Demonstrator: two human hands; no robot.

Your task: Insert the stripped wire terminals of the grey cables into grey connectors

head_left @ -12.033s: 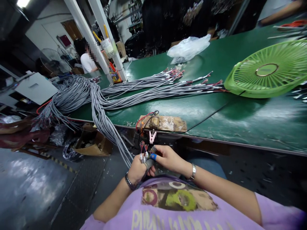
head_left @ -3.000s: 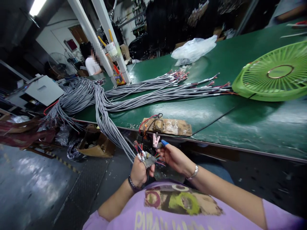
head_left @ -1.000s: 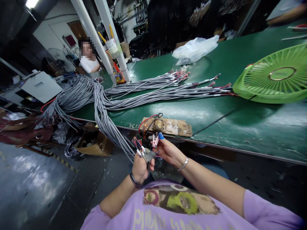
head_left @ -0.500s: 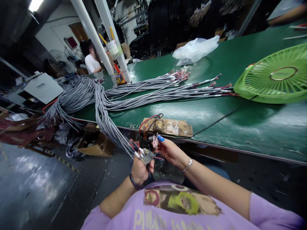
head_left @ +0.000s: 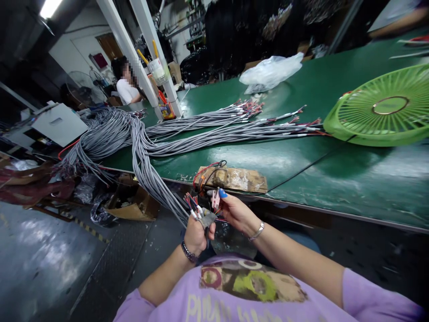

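Note:
My left hand [head_left: 195, 233] is closed around the ends of several grey cables [head_left: 152, 179], whose coloured wire tips [head_left: 191, 201] fan out above my fist. My right hand [head_left: 236, 211], with a blue cover on one fingertip, pinches a thin wire at a small pink clip [head_left: 215, 198] hanging below the table edge. The clip sits just under a worn brown block [head_left: 234, 178] with red and black leads. Both hands are close together in front of my lap.
A long green table [head_left: 335, 165] carries a large bundle of grey cables [head_left: 214, 127], a green fan grille [head_left: 382, 107] and a clear plastic bag [head_left: 270, 71]. White posts [head_left: 144, 53] stand at the left. Another person sits at the far left. A cardboard box [head_left: 132, 203] lies on the floor.
My right hand has risen from beside the left fist up to the pink clip and stays there. The left hand keeps its hold on the cable ends.

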